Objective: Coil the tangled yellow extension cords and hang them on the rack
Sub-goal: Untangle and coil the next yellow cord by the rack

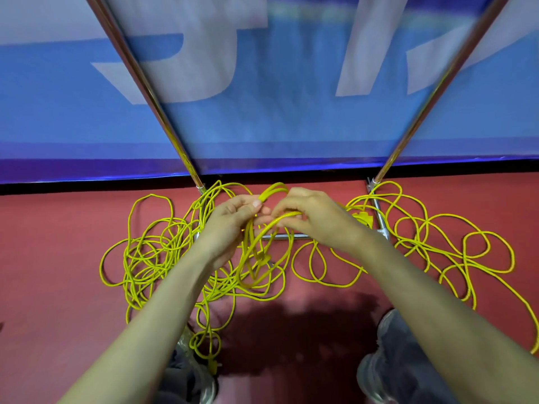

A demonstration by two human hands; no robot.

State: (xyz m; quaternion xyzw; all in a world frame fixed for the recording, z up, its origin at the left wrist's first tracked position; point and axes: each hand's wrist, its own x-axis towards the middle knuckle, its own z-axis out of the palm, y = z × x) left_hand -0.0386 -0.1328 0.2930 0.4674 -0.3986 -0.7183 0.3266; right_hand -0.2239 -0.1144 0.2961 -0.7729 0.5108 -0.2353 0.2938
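Backdrop: blue banner (262,118) with large pale lettering, filling the frame from 9 through 12 to 3 o'clock.
Floor: red floor (52,243), lower half of the view.
Rack: two metal poles of the rack (145,88) slant down from 11 and 1 o'clock to a base bar on the floor, just past the hands.
Cords: yellow extension cords (137,259) lie in loose tangles over the floor and the rack base. The thickest knot is at 8 o'clock of the hands, with wider loops at 3 to 4 o'clock.
Shoes: grey shoes (390,354) at 5 and 7 o'clock, at the frame bottom.
Left hand: left hand (233,217) clenched round a small coil (253,255) of several loops, thumb on top. The coil hangs toward 6 o'clock.
Right hand: right hand (312,217) at 3 o'clock of the left, fingertips pinching one strand that feeds into the coil.
Plug: yellow plug (366,219), or so it seems, half hidden behind the right wrist.
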